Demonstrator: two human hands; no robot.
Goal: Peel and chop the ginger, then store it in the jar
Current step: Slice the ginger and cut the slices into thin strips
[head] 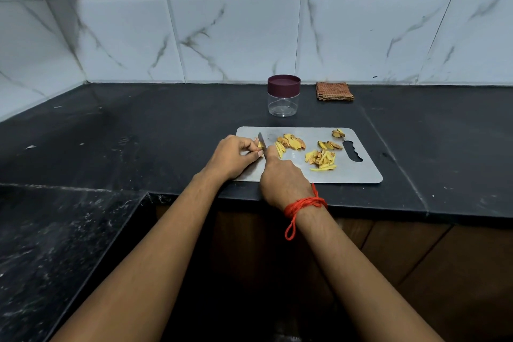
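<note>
On the grey cutting board (358,172) my left hand (236,155) pinches a small yellow ginger piece (260,144) at the board's left end. My right hand (283,180) grips a knife (261,140) whose blade stands right beside that piece. Ginger slices (293,142) and thin cut strips (322,160) lie to the right on the board, with peel scraps (338,133) near its far right corner. A clear jar (283,104) with a maroon lid on it stands behind the board and looks empty.
A folded orange checked cloth (334,91) lies by the tiled wall, right of the jar. The black counter's front edge (361,208) runs just below the board. A lower dark slab (55,244) sits at the left.
</note>
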